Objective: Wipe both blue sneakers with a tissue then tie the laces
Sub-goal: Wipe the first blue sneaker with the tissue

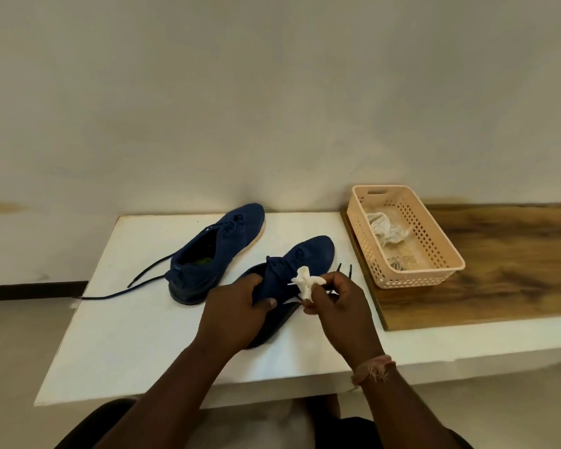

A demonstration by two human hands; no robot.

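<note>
- Gripping the near blue sneaker (292,264) at its heel end, the left hand (237,312) curls thumb and fingers round the collar.
- Just right of those fingers, the right hand (340,306) pinches a crumpled white tissue (306,281) against the sneaker's side.
- Beyond the fingers, the far blue sneaker (214,251) lies unlaced on the white table (127,335).
- Farther right sits a peach basket (434,251) holding used tissues (387,230).
- No readable brand or writing shows.

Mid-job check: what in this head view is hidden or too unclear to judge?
- Near sneaker: heel and side hidden by the left hand.
- Its laces: mostly behind the right hand and tissue.
- Basket contents: crumpled, too blurred to identify.
- Far sneaker: cleanliness unreadable.
</note>
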